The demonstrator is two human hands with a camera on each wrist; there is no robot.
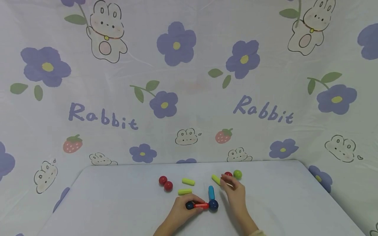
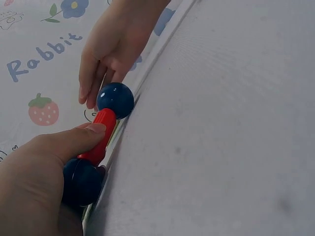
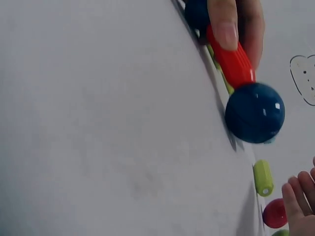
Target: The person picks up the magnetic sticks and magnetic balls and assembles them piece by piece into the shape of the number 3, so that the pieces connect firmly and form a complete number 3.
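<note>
My left hand (image 1: 184, 208) pinches a red rod (image 1: 201, 206) between thumb and fingers. A dark blue ball (image 1: 213, 205) sits on the rod's right end, and another dark blue ball (image 2: 82, 182) is at its other end, beside the palm. Just beyond the right-hand ball lies a light blue rod (image 1: 211, 192); whether it is joined to the ball I cannot tell. My right hand (image 1: 236, 193) hovers at the right with loosely extended fingers, close to a yellow-green rod (image 1: 216, 179) and a red ball (image 3: 275, 213). Nothing shows in its grasp.
Two red balls (image 1: 168, 186) lie at the back left of the white table (image 1: 118, 203). Two more yellow-green rods, one farther back (image 1: 188, 181) and one nearer (image 1: 184, 191), lie beyond the left hand. A green ball (image 1: 237, 174) stands behind the right hand. A patterned cloth hangs behind.
</note>
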